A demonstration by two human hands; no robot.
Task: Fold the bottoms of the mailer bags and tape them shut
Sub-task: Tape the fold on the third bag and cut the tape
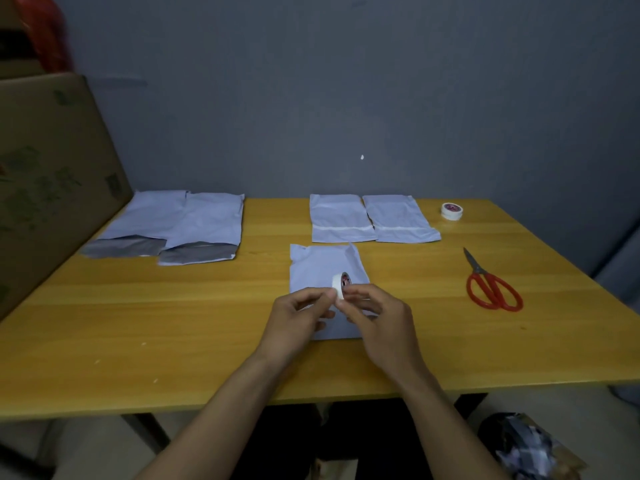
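Near the front edge of the table point(173, 323), over 1 mailer bag point(322, 265), left hand point(294, 320) and right hand point(377, 317) pinch a tape roll point(339, 284), seemingly upright; scissors point(491, 289) lie well apart.

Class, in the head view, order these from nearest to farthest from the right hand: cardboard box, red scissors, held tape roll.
1. held tape roll, pinched by the right hand
2. red scissors, to its right
3. cardboard box, far left

smooth wooden table point(173, 306), crinkled matt plastic mailer bags point(343, 218), cardboard box point(52, 168)
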